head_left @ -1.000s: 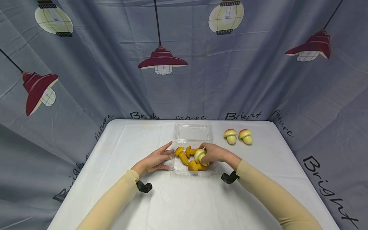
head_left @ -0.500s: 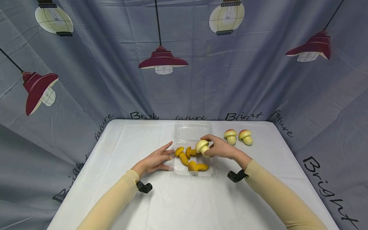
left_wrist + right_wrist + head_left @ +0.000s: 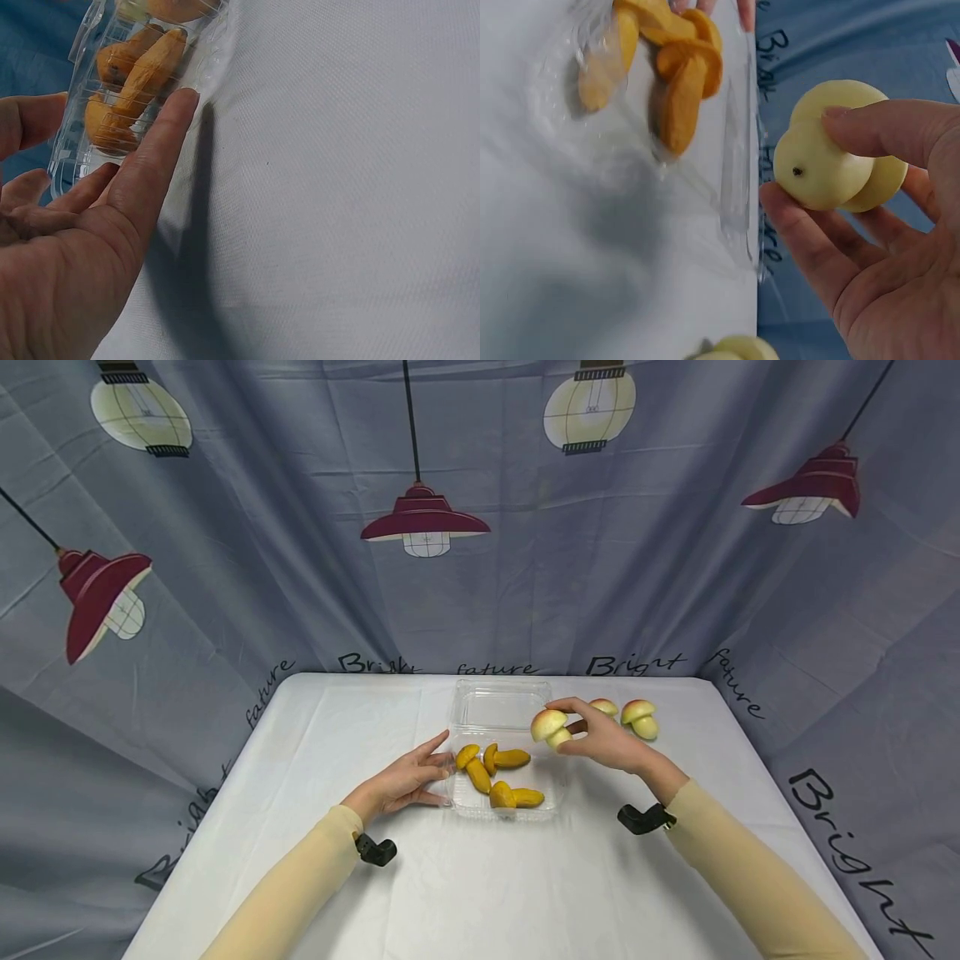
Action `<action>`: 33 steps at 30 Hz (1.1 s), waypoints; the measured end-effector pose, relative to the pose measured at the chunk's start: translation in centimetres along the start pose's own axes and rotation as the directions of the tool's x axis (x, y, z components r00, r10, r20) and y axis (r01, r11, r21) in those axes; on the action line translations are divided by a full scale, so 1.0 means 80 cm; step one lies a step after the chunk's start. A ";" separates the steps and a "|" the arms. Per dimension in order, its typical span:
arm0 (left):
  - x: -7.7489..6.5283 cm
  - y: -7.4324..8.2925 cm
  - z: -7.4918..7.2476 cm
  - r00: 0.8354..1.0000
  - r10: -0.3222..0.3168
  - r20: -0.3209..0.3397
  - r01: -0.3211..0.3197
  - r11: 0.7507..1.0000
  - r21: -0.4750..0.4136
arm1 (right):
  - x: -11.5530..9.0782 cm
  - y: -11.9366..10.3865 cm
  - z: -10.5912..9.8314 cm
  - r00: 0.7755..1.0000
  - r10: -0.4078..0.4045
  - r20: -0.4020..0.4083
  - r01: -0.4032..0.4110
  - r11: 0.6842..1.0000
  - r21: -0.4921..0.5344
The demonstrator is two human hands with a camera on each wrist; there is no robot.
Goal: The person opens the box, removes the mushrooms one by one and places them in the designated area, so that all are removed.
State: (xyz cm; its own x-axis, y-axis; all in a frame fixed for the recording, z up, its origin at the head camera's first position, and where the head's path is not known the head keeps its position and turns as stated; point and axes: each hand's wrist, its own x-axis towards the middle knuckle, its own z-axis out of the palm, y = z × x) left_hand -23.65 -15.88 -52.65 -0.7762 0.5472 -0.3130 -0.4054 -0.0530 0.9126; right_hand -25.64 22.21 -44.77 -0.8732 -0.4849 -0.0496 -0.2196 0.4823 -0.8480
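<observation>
My right hand [image 3: 609,739] grips a pale yellow toy mushroom [image 3: 550,727] with a reddish cap, held up beside the right rim of a clear plastic clamshell box [image 3: 551,781]. In the right wrist view, thumb and fingers close round that mushroom [image 3: 817,161], its stem end facing the camera. Three orange-brown toy mushrooms lie in the box: one at the left [image 3: 474,768], one at the back [image 3: 507,758] and one at the front [image 3: 516,796]. At the box's left wall, my left hand [image 3: 401,782] rests with fingers spread; the left wrist view shows its fingers [image 3: 154,161] stretched along the side.
The clear lid [image 3: 502,704] lies folded back behind the box. Two more pale mushrooms stand at the back right of the white table [image 3: 360,718]; one [image 3: 640,718] shows fully, the other [image 3: 604,707] is partly behind my right hand. A grey patterned curtain [image 3: 487,602] hangs behind.
My right hand has lifted the pale mushroom out of the box and carried it right and back, past the rim. The left hand has stayed at the box's side.
</observation>
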 end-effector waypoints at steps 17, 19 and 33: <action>0.001 0.000 -0.001 1.000 0.006 0.012 -0.006 1.000 0.001 | -0.036 0.041 -0.075 0.985 0.037 -0.168 -0.017 0.993 0.120; 0.001 0.000 0.000 1.000 0.004 0.013 -0.004 1.000 -0.001 | -0.042 0.046 -0.085 0.979 0.054 -0.196 -0.029 0.992 0.126; -0.001 0.000 0.000 1.000 0.004 0.013 -0.004 1.000 -0.005 | -0.067 0.103 -0.129 0.932 0.115 -0.345 -0.053 0.982 0.184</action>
State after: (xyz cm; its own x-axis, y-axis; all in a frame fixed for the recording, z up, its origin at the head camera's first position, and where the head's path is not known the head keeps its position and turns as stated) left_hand -23.62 -15.93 -52.65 -0.7714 0.5577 -0.3063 -0.4048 -0.0589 0.9125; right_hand -27.24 36.33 -46.04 -0.9888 -0.1445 0.0384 -0.0893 0.3650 -0.9267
